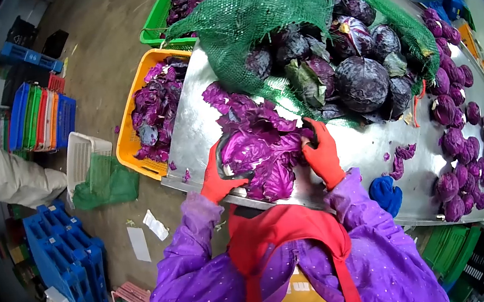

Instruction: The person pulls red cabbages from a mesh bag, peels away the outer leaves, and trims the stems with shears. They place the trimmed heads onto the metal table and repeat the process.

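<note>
A loose heap of purple red cabbage leaves (267, 160) lies at the near edge of the metal table, between my two red-gloved hands. My left hand (216, 176) is curved round the left side of the heap, its fingers and thumb gripping the leaves. At the heap's right side, my right hand (321, 149) has its fingers and thumb bent about the leaf edges. Beyond them, whole dark red cabbages (363, 84) spill from a green mesh sack (260, 8).
A yellow crate (125, 139) of leaves stands left of the metal table (351, 143), with a green crate (154, 31) behind it. Trimmed red cabbages (452, 141) line the right side. A blue bundle (386, 195) lies near my right sleeve. Blue pallets (63, 254) stand at left.
</note>
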Motion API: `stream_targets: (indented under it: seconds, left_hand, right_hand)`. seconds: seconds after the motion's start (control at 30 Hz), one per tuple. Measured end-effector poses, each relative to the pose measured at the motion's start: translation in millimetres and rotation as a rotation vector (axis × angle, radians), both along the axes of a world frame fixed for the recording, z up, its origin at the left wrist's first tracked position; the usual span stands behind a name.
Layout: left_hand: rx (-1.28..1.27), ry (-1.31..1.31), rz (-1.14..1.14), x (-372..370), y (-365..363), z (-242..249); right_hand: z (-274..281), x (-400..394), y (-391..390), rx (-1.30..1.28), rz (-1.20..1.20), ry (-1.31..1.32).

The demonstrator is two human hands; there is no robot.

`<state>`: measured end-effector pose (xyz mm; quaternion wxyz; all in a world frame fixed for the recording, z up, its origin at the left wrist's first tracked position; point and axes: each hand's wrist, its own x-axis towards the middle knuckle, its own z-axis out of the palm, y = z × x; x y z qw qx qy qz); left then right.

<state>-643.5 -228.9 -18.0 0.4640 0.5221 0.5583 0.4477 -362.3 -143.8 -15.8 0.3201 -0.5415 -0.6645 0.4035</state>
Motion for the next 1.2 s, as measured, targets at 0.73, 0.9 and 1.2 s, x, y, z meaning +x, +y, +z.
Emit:
stream_targets:
  seconds: [0.73,0.9,1.2]
  left_hand:
    - [-0.135,0.468,-0.206,15.6,52.0,40.2]
    - [-0.196,0.420,-0.249,12.1,68.3,35.1]
    - [-0.035,0.368,-0.406,-7.5,59.0,28.0]
  right_hand:
    - [32.6,-65.4,51.7,-0.014,0.340,0.109]
    - [21.9,-68.0,57.9,-0.181,0.193,0.172]
    - [28.4,-37.3,62.3,-0.459,-0.044,0.351]
